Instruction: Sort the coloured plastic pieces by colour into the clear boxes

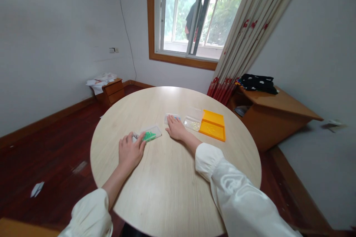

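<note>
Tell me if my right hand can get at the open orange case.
Probably yes: your right hand need only lift over the low clear box with pale pieces, which lies between it and the orange case. Nothing tall appears to stand in the way.

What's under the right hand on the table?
Beneath the right hand is part of a small clear case; bits of blue show toward its right end. Whatever the fingers cover can't be seen.

1. Case [213, 117]: orange-yellow throughout.
2. Clustered pieces [149, 136]: bright green.
3. Scattered bits [195, 126]: pale yellow.
4. Tabletop [167, 185]: pale beige, wood-grained.
5. Sleeves [236, 181]: off-white.
6. Curtain [248, 33]: cream with red motifs, red along the hem.
7. Cloth [258, 84]: black, spotted white.
8. Floor [55, 152]: dark reddish-brown.
</note>
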